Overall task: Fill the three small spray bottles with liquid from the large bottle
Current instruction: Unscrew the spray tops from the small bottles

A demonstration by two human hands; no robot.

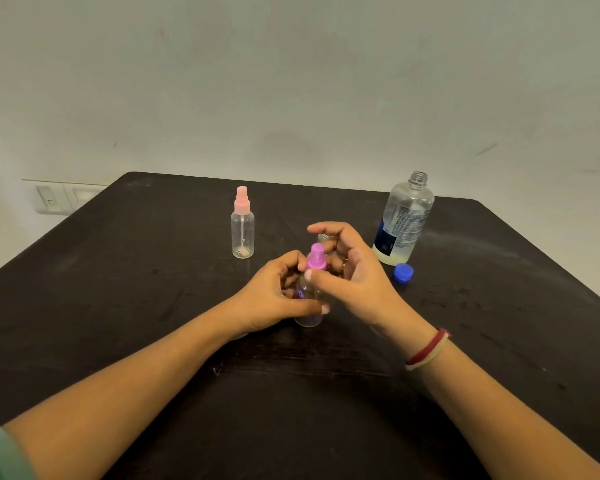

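Head view, landmark: the large bottle [404, 220] stands upright and uncapped on the dark table [118, 306], with pale liquid low in it
Purple-topped spray bottle [309, 306]: nearer than the large bottle and to its left, upright, long axis vertical, between both hands
Left hand [274, 296]: fingers and thumb wrapped round that bottle's clear body
Right hand [357, 275]: the hand nearer the large bottle; thumb and curled fingers close on the purple pump top [316, 259], pinching its collar as I read it
Relation that matters: the top sits in line with the upright bottle, so any twist goes about that axis; the large bottle waits just right of the right hand
Blue cap [403, 272]: on the table just in front of the large bottle
Pink-topped spray bottle [242, 225]: well left of the large bottle, upright, capped, seemingly empty
Hidden: a third small bottle [324, 237] peeps from behind the right fingers, mostly covered; the held bottle's fill level, and whether its top is loose, I cannot tell
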